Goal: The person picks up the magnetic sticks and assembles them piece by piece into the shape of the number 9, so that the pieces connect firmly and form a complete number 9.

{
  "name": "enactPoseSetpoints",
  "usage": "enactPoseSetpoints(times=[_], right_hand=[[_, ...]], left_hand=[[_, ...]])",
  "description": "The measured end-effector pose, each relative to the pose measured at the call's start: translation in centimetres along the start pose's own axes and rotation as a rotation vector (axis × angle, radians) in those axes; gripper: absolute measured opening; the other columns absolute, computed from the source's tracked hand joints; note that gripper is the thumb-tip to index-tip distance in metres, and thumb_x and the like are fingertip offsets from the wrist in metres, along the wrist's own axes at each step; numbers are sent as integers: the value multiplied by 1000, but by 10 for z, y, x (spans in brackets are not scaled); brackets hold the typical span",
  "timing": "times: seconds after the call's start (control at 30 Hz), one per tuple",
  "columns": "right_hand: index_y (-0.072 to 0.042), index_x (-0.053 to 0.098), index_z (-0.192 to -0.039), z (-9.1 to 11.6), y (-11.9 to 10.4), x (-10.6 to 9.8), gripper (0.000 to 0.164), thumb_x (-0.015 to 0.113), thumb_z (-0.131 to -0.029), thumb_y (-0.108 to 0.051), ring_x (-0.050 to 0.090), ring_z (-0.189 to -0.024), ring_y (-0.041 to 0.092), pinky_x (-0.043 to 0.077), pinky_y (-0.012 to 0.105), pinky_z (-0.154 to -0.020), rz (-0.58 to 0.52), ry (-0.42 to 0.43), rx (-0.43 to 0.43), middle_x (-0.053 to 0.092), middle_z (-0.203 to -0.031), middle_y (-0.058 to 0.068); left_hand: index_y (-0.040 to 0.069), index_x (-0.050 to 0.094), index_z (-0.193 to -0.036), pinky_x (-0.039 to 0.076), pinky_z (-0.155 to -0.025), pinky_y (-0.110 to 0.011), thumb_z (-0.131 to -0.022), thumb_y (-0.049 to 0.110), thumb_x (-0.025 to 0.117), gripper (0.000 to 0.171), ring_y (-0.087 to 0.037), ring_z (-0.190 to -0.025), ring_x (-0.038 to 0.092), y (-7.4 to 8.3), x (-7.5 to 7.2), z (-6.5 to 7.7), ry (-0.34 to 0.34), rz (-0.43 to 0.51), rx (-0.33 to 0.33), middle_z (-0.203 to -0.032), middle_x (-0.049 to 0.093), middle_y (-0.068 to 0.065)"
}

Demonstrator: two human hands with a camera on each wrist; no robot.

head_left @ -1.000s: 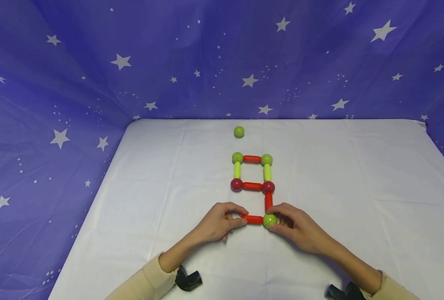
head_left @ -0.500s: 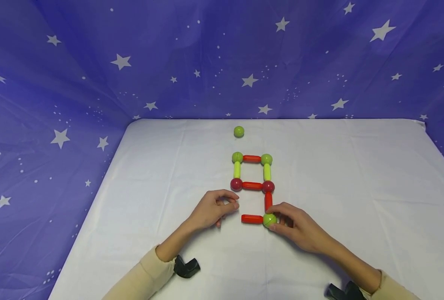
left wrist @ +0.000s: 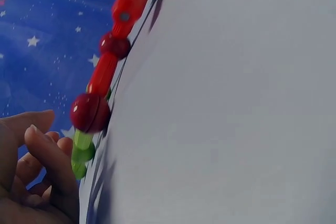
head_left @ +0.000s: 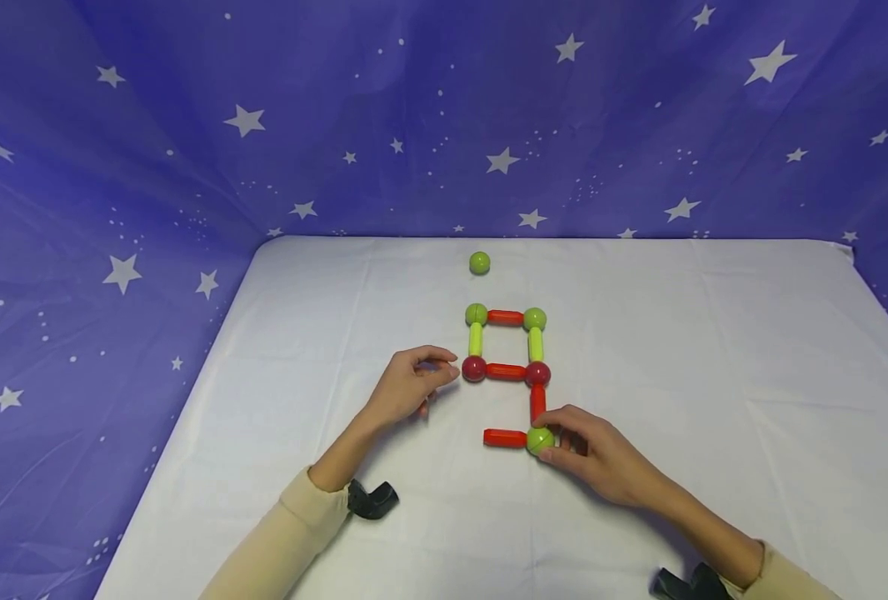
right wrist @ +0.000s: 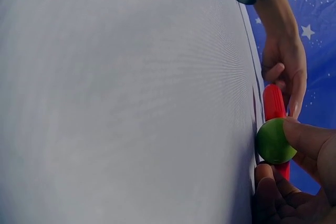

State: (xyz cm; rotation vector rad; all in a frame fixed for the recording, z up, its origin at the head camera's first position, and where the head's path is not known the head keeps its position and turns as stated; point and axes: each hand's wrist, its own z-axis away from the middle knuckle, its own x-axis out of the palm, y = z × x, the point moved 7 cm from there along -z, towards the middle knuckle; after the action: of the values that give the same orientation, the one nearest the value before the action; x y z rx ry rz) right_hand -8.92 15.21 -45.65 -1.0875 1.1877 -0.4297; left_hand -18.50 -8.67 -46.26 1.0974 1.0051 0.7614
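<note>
On the white cloth lies a flat figure of magnetic balls and rods. Its upper square has two green balls, two red balls, two red rods and two light green rods. A red rod [head_left: 537, 403] runs down from the right red ball [head_left: 537, 374] to a green ball [head_left: 541, 440], which my right hand [head_left: 601, 454] pinches between thumb and fingers. From that ball another red rod [head_left: 505, 438] points left, its far end free. My left hand [head_left: 414, 379] is just left of the left red ball [left wrist: 90, 112], thumb and forefinger apart with nothing between them.
A loose green ball [head_left: 479, 263] lies behind the figure, near the table's back edge. Dark wrist mounts [head_left: 373, 500] sit by both sleeves. A blue curtain with stars [head_left: 444, 117] hangs behind the white-covered table [head_left: 714, 350].
My left hand has let go of the lower red rod and moved up and left to beside the left red ball. The right hand has stayed on the green ball.
</note>
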Motion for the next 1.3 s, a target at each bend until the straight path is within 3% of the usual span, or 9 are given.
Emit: enactPoseSetpoints(times=[0.2, 0.57, 0.87, 1.1, 1.3], right_hand=[[-21, 64, -116, 0, 0, 0, 27, 73, -91, -24, 54, -77, 12, 46, 24, -63, -4, -7, 4, 60, -98, -7], [-21, 64, -116, 0, 0, -1, 27, 73, -91, -24, 54, -77, 12, 46, 24, -63, 2, -4, 0, 60, -98, -8], [-21, 64, -117, 0, 0, -1, 28, 73, -91, -24, 54, -77, 12, 46, 24, -63, 6, -9, 3, 59, -98, -7], [-21, 64, -117, 1, -1, -2, 28, 74, -91, -23, 54, -77, 12, 46, 24, -63, 0, 9, -19, 60, -97, -8], [-21, 65, -116, 1, -1, -1, 28, 74, -90, -22, 54, -76, 12, 46, 24, -62, -1, 20, -31, 60, -96, -9]], left_hand=[[2, 68, -116, 41, -39, -24, -93, 16, 68, 27, -13, -46, 47, -1, -13, -20, 68, 22, 14, -95, 63, -7], [1, 66, -120, 40, -39, -24, -94, 18, 68, 31, -11, -48, 46, 8, -30, -77, 174, 36, 40, -94, 62, -8], [2, 63, -124, 40, -41, -22, -93, 18, 70, 36, -14, -53, 48, 26, -27, -121, 245, -1, 80, -100, 61, -8], [6, 63, -127, 41, -43, -23, -93, 16, 70, 37, -12, -56, 50, 27, -23, -148, 285, -12, 29, -118, 58, -12], [13, 61, -132, 44, -44, -24, -91, 17, 73, 43, -12, -57, 52, 22, -21, -164, 272, -55, -17, -123, 57, -13]])
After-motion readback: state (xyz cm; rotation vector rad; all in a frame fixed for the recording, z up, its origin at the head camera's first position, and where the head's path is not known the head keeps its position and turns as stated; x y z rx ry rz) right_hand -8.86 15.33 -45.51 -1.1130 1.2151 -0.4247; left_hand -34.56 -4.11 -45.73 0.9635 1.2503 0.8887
